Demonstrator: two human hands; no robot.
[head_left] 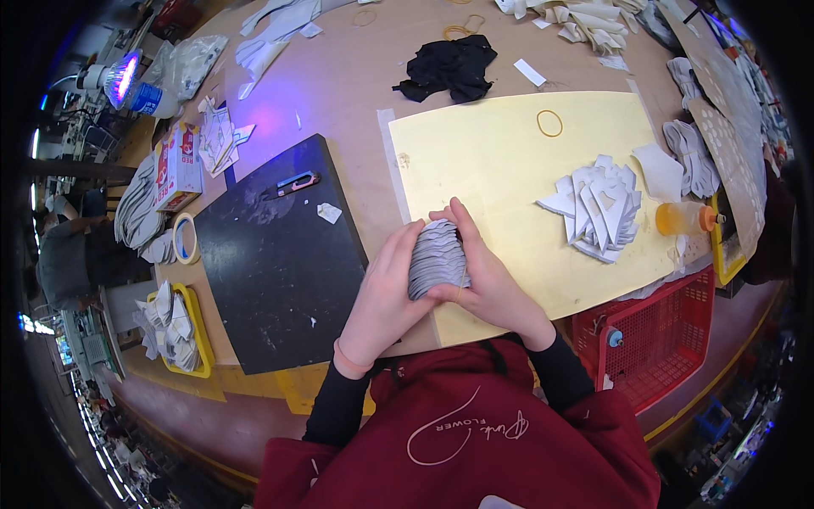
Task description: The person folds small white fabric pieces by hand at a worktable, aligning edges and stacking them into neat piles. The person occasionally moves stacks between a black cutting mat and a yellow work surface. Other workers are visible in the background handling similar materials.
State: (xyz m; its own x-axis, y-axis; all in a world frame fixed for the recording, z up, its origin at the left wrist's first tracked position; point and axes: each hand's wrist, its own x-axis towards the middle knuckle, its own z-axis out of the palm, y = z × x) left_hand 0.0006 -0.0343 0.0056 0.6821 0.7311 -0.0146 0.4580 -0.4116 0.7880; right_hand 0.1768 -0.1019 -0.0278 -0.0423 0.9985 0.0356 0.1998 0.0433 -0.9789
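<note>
A stack of thin grey cut pieces (437, 263) is held between my two hands above the near left edge of a pale yellow sheet (483, 161). My left hand (386, 276) is closed along the stack's left side. On the right side, my right hand (492, 284) grips it, with the thumb across the near end and the fingers at the far end. The pieces lie layered with their edges showing. To the right on the sheet is a loose pile of white cut pieces (604, 212). A rubber band (561, 127) lies farther off.
Left of me lies a black board (271, 254) with a box cutter (298, 183) on it. A tape roll (194, 240) and yellow tray (203, 335) flank it. An orange-filled bottle (678, 218) stands right, above a red crate (661, 339). Black cloth (448, 68) lies at the back.
</note>
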